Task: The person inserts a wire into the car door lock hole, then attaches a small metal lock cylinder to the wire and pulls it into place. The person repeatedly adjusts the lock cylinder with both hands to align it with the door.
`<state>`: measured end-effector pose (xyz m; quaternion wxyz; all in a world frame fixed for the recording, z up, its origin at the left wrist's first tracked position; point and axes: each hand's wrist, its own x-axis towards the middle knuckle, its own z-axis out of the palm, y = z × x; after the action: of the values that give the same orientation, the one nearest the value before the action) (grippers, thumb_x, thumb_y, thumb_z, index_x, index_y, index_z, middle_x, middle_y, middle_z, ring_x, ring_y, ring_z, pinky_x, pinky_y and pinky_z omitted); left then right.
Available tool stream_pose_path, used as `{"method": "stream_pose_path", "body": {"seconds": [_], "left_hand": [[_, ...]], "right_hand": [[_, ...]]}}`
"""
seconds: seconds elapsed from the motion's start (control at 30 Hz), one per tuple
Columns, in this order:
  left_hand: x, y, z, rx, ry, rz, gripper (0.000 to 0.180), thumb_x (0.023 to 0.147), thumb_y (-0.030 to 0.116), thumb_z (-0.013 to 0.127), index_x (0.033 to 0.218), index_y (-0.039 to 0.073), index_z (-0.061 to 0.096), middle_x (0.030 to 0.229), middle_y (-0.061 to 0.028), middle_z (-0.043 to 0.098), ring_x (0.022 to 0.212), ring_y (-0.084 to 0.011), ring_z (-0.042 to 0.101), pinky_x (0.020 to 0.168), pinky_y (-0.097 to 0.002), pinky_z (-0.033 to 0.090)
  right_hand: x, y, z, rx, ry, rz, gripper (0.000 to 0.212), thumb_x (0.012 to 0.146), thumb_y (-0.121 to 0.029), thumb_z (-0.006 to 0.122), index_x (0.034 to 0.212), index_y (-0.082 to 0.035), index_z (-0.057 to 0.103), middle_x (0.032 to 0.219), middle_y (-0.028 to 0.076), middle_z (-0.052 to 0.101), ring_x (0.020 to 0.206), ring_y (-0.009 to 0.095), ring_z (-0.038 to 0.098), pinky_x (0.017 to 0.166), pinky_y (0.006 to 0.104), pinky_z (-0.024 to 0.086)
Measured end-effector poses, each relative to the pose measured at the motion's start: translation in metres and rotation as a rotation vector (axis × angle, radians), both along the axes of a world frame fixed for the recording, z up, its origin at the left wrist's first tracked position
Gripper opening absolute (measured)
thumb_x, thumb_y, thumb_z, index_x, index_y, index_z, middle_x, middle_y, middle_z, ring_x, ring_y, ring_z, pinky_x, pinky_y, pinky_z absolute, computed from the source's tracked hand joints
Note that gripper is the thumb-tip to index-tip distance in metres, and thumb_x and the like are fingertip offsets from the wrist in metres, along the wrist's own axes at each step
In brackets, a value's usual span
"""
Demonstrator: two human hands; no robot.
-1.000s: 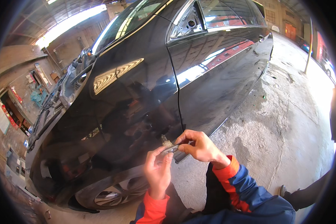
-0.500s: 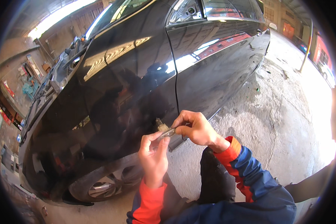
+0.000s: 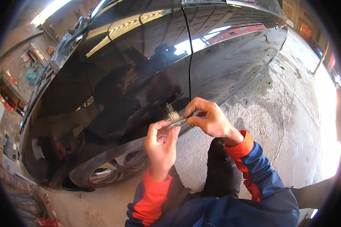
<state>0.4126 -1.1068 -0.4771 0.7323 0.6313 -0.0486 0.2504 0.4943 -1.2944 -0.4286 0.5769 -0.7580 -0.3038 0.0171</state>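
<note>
Head view: a black car (image 3: 70, 109) spans the frame, its wheel (image 3: 119, 168) low left. Left hand (image 3: 161, 149) and right hand (image 3: 212, 121) each pinch one end of the small clear lens (image 3: 177, 123) between them, its long axis rising rightward; its pale connector (image 3: 173, 115) points up-left, toward the car.

Navy-blue fabric jacket (image 3: 216, 213), long navy sleeves (image 3: 268, 172), wide bright orange-red cuffs (image 3: 241, 146), matching orange-red panels (image 3: 250, 185) along the forearms. Black trousers (image 3: 221, 170). Bare hands (image 3: 213, 120).
</note>
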Motion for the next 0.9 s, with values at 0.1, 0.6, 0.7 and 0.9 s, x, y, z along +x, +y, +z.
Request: {"method": "stream_pose_path", "body": {"seconds": [0.1,0.6,0.7,0.9], "left_hand": [[-0.001,0.0,-0.002,0.101,0.001,0.049,0.026,0.097,0.002,0.082,0.116,0.002,0.064,0.102,-0.0023,0.07,0.088,-0.0063,0.064,0.074,-0.0219,0.053],[-0.001,0.023,0.033,0.632,0.047,0.002,0.013,0.095,-0.004,0.077,0.108,-0.004,0.073,0.091,-0.0099,0.079,0.077,-0.0141,0.076,0.072,-0.0273,0.059],[0.004,0.024,0.035,0.606,0.089,-0.036,0.013,0.094,-0.006,0.076,0.106,-0.004,0.073,0.088,-0.0095,0.079,0.077,-0.0141,0.076,0.072,-0.0274,0.059],[0.003,0.023,0.037,0.572,0.152,-0.051,0.01,0.094,-0.006,0.075,0.103,-0.005,0.072,0.086,-0.0082,0.077,0.074,-0.0124,0.073,0.07,-0.0273,0.058]], "right_hand": [[0.0,0.0,0.005,-0.046,-0.153,0.049,0.016,0.087,0.002,0.078,0.103,-0.001,0.075,0.105,0.009,0.07,0.09,0.021,0.069,0.078,0.0342,0.056],[0.005,0.001,-0.016,0.017,-0.29,0.056,0.024,0.083,0.01,0.079,0.102,-0.005,0.075,0.112,0.009,0.066,0.099,0.024,0.067,0.085,0.0358,0.055],[0.003,0.002,-0.025,0.087,-0.156,0.056,0.025,0.086,0.011,0.077,0.105,-0.006,0.075,0.115,0.007,0.067,0.1,0.019,0.067,0.085,0.0325,0.055],[0.007,0.005,-0.04,0.252,-0.025,0.107,0.025,0.089,0.012,0.075,0.109,-0.003,0.073,0.117,0.007,0.067,0.106,0.018,0.069,0.088,0.0332,0.058]]}}
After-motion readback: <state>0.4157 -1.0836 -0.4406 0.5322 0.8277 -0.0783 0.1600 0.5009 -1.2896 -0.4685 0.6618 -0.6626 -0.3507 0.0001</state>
